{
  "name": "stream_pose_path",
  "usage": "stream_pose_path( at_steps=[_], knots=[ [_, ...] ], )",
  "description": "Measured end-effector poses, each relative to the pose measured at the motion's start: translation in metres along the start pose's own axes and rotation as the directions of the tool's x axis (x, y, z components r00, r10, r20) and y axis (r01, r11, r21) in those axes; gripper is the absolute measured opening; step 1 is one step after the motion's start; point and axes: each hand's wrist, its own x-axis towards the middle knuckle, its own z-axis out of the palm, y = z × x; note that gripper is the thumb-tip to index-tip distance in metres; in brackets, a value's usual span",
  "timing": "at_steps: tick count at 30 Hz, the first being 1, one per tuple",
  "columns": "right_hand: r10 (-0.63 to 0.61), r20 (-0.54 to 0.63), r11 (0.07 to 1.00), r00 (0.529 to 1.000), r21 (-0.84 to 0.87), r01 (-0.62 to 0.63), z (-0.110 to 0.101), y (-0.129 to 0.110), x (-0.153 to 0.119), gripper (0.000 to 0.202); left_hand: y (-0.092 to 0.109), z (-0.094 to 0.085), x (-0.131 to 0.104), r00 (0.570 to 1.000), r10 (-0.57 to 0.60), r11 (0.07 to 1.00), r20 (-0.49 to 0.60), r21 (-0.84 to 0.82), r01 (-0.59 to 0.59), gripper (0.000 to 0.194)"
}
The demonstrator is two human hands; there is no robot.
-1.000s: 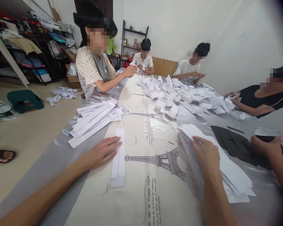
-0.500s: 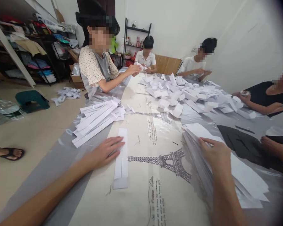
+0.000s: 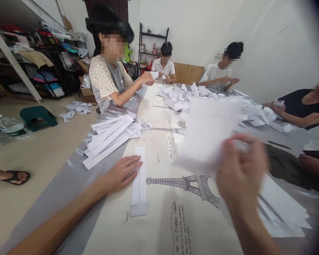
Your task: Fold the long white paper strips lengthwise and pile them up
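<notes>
My left hand (image 3: 126,172) lies flat with fingers stretched over the upper part of a folded white paper strip (image 3: 139,191) on the table. The strip has a seam down its length and a flap at its near end. My right hand (image 3: 243,166) is raised above the table and grips a white paper sheet (image 3: 208,131) by its edge; hand and sheet are blurred by motion. Under and behind my right wrist sits a stack of white paper (image 3: 283,203), partly hidden by the arm.
Folded strips (image 3: 111,136) are piled beyond my left hand. A large heap of folded paper pieces (image 3: 175,95) covers the far table. The tablecloth (image 3: 159,226) shows Eiffel Tower prints. Several people sit around, one (image 3: 108,78) at the left holding paper. A green stool (image 3: 38,117) stands on the floor.
My right hand has lifted a white sheet off the stack and carried it up and leftward. My left hand stays on the folded strip.
</notes>
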Motion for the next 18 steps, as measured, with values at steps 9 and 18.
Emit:
stream_pose_path(
  at_steps=[9, 18],
  knots=[
    [0.421, 0.463, 0.778, 0.78, 0.256, -0.573, 0.109, 0.034, -0.043, 0.04, 0.044, -0.007, 0.017, 0.908, -0.409, 0.618, 0.092, -0.704, 0.35, 0.049],
    [0.123, 0.614, 0.804, 0.779, 0.399, -0.442, 0.105, 0.041, -0.049, 0.054, 0.042, 0.009, 0.049, 0.82, -0.546, 0.394, 0.172, -0.811, 0.432, 0.039]
  ],
)
